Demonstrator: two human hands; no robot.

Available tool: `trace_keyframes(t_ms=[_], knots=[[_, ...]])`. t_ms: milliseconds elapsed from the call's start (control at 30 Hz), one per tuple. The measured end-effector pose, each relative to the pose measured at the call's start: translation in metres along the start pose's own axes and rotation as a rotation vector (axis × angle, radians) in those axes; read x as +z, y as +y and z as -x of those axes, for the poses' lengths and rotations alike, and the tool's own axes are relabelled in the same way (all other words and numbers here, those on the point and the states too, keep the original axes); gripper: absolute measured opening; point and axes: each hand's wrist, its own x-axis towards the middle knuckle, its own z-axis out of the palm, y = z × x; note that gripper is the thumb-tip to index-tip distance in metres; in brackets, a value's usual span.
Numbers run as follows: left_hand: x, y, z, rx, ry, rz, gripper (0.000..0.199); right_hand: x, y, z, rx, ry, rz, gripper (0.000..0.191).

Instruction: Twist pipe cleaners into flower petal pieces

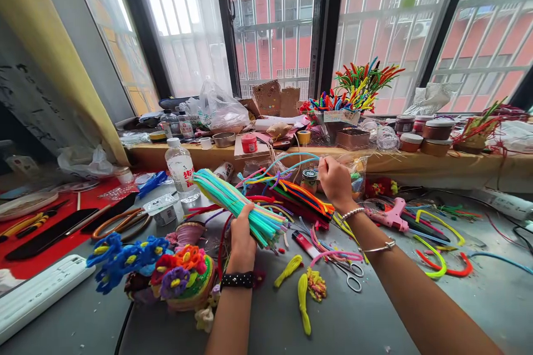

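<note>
My left hand point(244, 236) is closed around a thick bundle of pipe cleaners point(222, 197), mostly turquoise with some pink and pale green. My right hand point(334, 178), raised to the right of the bundle, is pinched on the end of a light blue pipe cleaner point(291, 162) that curves away to the left. Between and behind the hands lies a pile of orange, red and purple pipe cleaners point(306, 195). Scissors point(350, 273), a red and white packet point(305, 245) and yellow pipe-cleaner pieces point(303, 302) rest on the grey table below.
Blue fuzzy flowers point(129, 258) and a basket of colourful flowers point(187, 277) stand at the left. A plastic bottle point(181, 172) is behind the bundle. A pink glue gun point(393, 215) lies right of my right wrist. Jars and boxes line the windowsill point(179, 154).
</note>
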Motion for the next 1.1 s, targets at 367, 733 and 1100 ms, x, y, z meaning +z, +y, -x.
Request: trace_keyframes(t_ms=[367,733,1100], knots=[[-0.004,-0.001,-0.004,-0.023,0.044,0.007,0.004,-0.023,-0.020,-0.048,-0.021,0.065,-0.075,0.030],[-0.003,-0.001,-0.003,-0.024,-0.020,0.015,0.010,-0.039,-0.018,-0.068,0.005,0.155,-0.056,0.034],[0.001,-0.001,0.003,0.036,-0.023,0.033,0.012,-0.038,-0.011,-0.043,-0.167,-0.229,0.226,0.029]])
